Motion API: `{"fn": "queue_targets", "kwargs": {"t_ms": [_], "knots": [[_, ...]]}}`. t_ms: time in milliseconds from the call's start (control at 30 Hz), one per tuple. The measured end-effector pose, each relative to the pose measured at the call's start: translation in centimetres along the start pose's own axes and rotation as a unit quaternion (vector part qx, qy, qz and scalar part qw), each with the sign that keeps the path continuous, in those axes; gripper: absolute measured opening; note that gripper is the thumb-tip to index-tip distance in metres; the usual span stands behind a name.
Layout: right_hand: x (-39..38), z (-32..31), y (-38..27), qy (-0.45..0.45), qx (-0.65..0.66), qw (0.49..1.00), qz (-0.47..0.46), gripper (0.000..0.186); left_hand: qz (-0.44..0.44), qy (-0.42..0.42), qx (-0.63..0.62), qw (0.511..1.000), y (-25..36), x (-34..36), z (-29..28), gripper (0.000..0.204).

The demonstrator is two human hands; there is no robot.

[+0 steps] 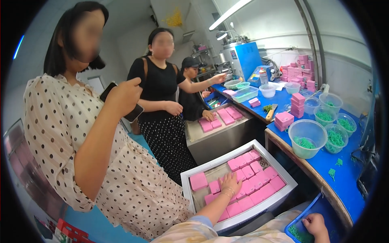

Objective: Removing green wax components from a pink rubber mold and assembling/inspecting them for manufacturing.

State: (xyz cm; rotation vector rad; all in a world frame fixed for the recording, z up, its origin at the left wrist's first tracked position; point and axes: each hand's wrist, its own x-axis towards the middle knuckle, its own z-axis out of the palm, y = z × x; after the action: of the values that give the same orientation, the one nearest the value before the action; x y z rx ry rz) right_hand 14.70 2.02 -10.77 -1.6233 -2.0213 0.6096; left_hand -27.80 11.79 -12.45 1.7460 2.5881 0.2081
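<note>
My left hand (pixel 230 185) lies on the pink blocks (pixel 261 193), its fingers spread flat and a bracelet at the wrist. The blocks sit in rows in a shallow metal tray (pixel 201 201) with a wide, pale rim. My right hand (pixel 315 224) is curled closed over a blue bin (pixel 292 230) near my lap. Whether it pinches something small is hidden. Small green pieces (pixel 299 234) lie in that bin beside the hand.
On the blue workbench (pixel 324 174) at right stand several plastic tubs (pixel 308 139) of green pieces, stacked pink blocks (pixel 298 106) and a wooden-handled scraper (pixel 271 113). A person in a dotted blouse (pixel 109 162) stands close at left. Two others are near a second tray (pixel 210 135).
</note>
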Motion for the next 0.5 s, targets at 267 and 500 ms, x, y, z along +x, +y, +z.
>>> {"fn": "queue_targets", "kwargs": {"t_ms": [267, 500], "knots": [[-0.5, -1.9, -0.4, 0.089, -0.072, 0.990, -0.077, 0.011, -0.003, 0.000, -0.016, 1.000, 0.1, -0.3, -0.3, 0.057], [-0.9, -7.7, -4.1, 0.339, -0.247, 0.878, -0.228, 0.041, -0.004, 0.009, -0.010, 1.000, -0.1, -0.4, -0.1, 0.057]]}}
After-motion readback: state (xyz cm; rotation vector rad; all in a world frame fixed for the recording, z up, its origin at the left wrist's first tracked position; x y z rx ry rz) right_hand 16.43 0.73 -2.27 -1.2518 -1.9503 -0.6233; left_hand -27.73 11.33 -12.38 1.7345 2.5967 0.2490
